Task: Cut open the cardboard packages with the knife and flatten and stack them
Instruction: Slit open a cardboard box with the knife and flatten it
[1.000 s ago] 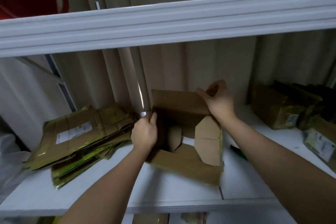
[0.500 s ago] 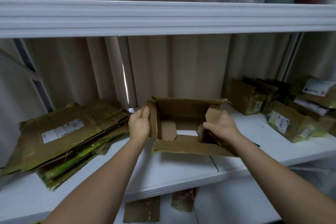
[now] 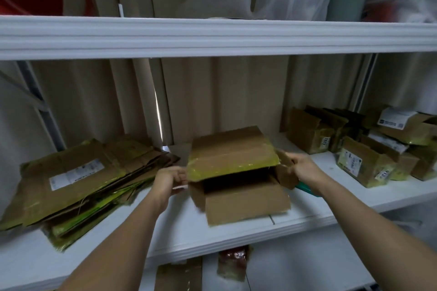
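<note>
Flat stack: a pile of flattened brown cardboard pieces with yellow-green tape [image 3: 78, 179] lies on the white shelf board [image 3: 165, 231], to the left of the open box.
Left hand: the left hand [image 3: 169, 181] has its fingers curled round the left edge of the open box and holds it.
Open box: the brown cardboard box with shiny yellow tape on top [image 3: 236, 170] sits in the middle of the shelf board. Its open side faces the person and one flap hangs down in front.
Right hand: the right hand [image 3: 301, 168] pinches a side flap on the right of the open box.
Green thing: a small green thing [image 3: 305, 188] peeks out just right of the open box, under the right wrist. I cannot tell what it is.
Closed boxes: a bunch of small brown taped boxes with white labels [image 3: 364, 146] stand far to the right of the open box.
</note>
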